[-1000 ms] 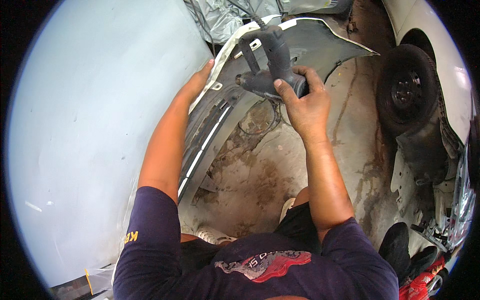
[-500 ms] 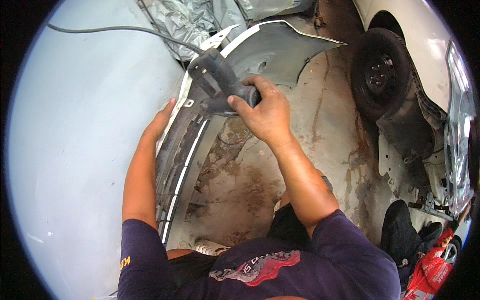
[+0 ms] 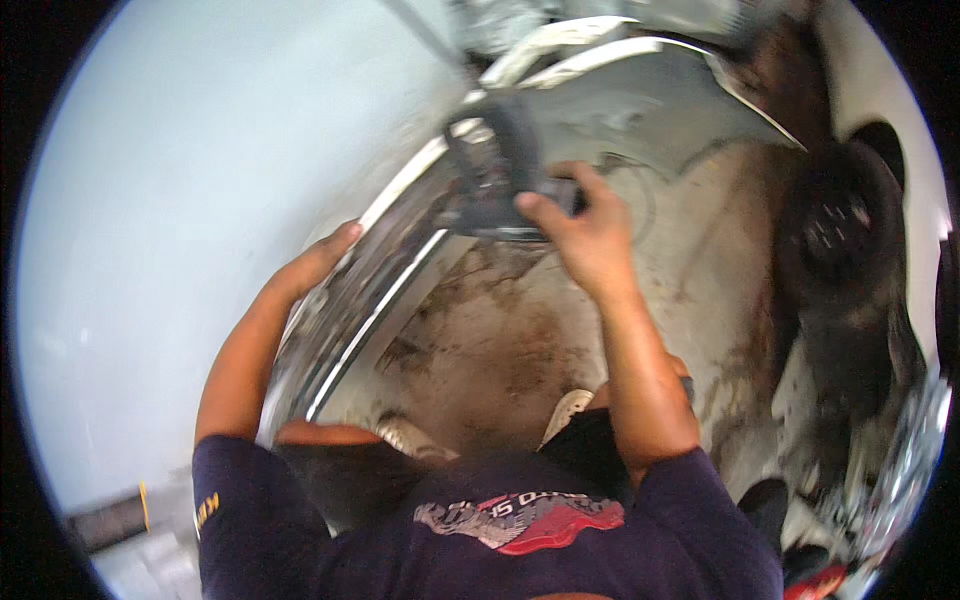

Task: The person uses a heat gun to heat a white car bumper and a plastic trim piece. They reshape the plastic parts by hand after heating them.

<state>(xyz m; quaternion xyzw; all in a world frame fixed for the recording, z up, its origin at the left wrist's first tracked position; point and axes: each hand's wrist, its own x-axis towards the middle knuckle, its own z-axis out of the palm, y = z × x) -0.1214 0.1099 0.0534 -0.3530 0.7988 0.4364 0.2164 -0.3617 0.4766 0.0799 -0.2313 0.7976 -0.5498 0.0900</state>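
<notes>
My right hand (image 3: 592, 228) is closed around the rounded end of a black corded power sander (image 3: 492, 165), thumb on top. Its loop handle points away from me, and its flat underside is over the inner side of a car bumper (image 3: 405, 180); motion blur hides whether they touch. The bumper curves from near my left leg to the far right, with a white edge and a grey skin. At its left edge, my left hand (image 3: 318, 265) grips the rim, with some fingers hidden behind it.
A large pale blue panel (image 3: 200, 220) fills the left side. On the right stands a white car with a black wheel (image 3: 838, 235). The stained concrete floor (image 3: 500, 340) lies between. The sander's cord (image 3: 425, 35) runs up past the panel. Crumpled silver sheeting (image 3: 510, 20) lies at the back.
The view has swung, so the bumper, sander and wheel appear farther right. Both hands keep their holds. A dark object has come into view at the lower left.
</notes>
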